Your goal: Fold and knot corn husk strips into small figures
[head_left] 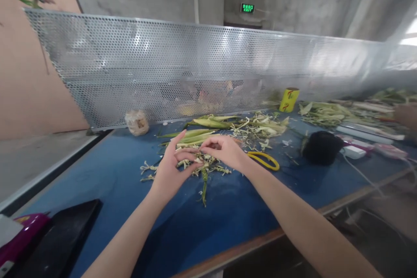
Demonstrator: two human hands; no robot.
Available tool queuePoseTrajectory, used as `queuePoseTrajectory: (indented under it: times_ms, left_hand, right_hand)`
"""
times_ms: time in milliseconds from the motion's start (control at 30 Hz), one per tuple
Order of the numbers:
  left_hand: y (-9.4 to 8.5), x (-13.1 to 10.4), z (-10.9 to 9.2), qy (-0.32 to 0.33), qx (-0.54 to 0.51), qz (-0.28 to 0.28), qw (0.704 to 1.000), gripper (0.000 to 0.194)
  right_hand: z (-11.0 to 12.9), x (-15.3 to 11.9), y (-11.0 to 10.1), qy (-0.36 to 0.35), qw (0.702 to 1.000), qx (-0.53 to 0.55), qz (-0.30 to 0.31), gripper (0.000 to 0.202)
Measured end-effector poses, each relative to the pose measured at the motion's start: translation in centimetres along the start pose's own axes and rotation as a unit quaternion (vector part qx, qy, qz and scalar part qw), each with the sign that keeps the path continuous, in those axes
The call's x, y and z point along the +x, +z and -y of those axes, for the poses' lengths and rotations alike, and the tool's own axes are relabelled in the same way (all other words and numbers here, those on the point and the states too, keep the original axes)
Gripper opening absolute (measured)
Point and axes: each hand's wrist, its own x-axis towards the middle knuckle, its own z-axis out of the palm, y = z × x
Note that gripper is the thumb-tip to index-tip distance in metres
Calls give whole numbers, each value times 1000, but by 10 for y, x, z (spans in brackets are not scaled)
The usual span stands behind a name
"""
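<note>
My left hand (174, 169) is over the middle of the blue table, its index finger raised, its thumb and another finger closing on the upper end of a green braided corn-husk strip (204, 178). From the right, my right hand (224, 150) pinches at the same pale husk piece with thumb and forefinger; the exact grip is partly hidden by the fingers. The braid's thin tail hangs toward me. Beneath and beside both hands lie short knotted husk braids (149, 168). Behind them are long green husk leaves (197, 137). Yellow-handled scissors (265, 160) lie right of my right wrist.
A perforated metal screen (156, 61) runs behind the blue table (120, 191). A plastic-wrapped bundle (137, 122), a yellow cylinder (289, 100) and a black fuzzy ball (322, 147) stand on it. A black tray (76, 226) lies front left. Another person's blurred hand (405, 115) is far right.
</note>
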Motion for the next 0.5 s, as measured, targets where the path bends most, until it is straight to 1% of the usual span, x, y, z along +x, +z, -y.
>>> queuePoseTrajectory:
  times_ms: [233,333,500]
  left_hand:
    - [0,1,-1,-13,8,-27,1000,81]
    - [-1,2,-2,-14,43,-46,998,83]
    - [-1,4,-3,-35,30,-51,998,85]
  right_hand:
    - [3,-3,0,-20,999,-22,14,11]
    - [4,-3,-1,-26,999,-41,15,11]
    - [2,-4,1,-53,996,-66,21,11]
